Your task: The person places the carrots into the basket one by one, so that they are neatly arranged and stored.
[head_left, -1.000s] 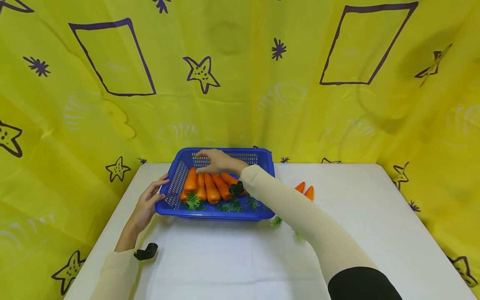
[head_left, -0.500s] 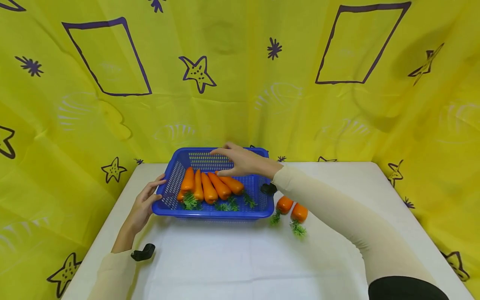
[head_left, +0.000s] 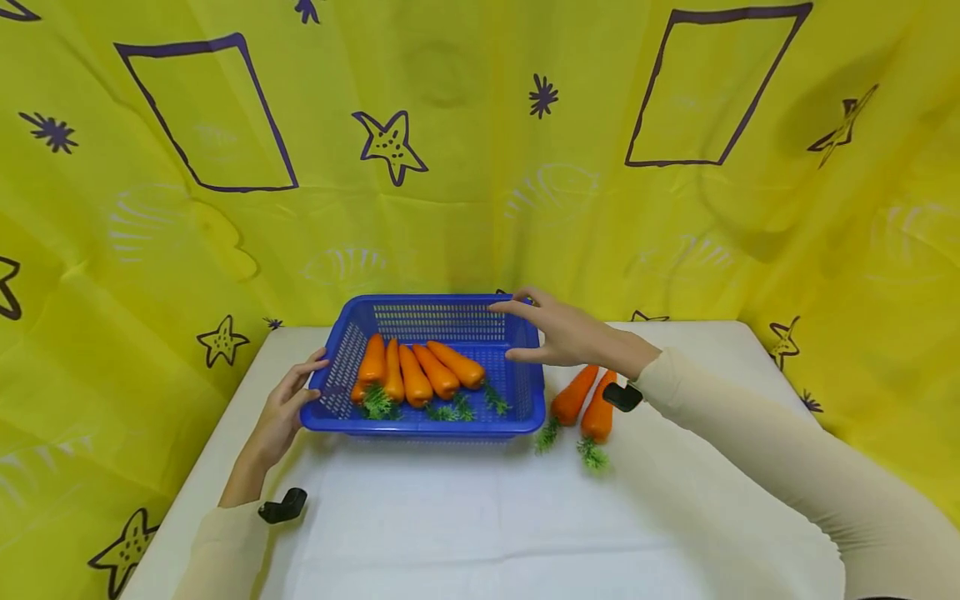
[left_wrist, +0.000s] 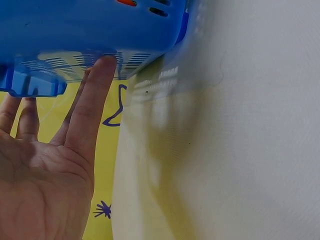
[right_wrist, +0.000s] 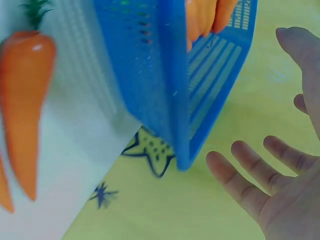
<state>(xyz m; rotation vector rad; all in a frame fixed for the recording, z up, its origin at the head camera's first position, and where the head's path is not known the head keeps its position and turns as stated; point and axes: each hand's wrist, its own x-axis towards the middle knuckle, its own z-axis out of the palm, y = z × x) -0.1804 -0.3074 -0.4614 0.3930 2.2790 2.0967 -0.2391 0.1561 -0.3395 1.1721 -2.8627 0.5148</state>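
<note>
A blue plastic basket (head_left: pixel 420 427) with slotted walls stands on the table, several orange carrots (head_left: pixel 416 379) with green tops lying side by side in its left and middle part. My left hand (head_left: pixel 279 417) rests against the basket's left end, fingers straight; in the left wrist view, a digit of that hand (left_wrist: pixel 55 165) touches the slotted wall. Over the basket's right rim hovers my right hand (head_left: pixel 566 333), fingers spread and holding nothing. The right wrist view shows that hand (right_wrist: pixel 290 185) apart from the basket (right_wrist: pixel 172 85). Two carrots (head_left: pixel 574 396) lie on the table outside the right end.
The white table (head_left: pixel 465 517) reaches to a yellow curtain (head_left: pixel 465 225) printed with starfish and dark frames, which hangs behind and along both sides. A black wrist device (head_left: pixel 283 505) sits at the left sleeve, and another device (head_left: pixel 622 397) at the right.
My right hand has moved rightward from above the carrots in the basket to its right rim, uncovering the two carrots on the table. The left hand has stayed at the basket's left end.
</note>
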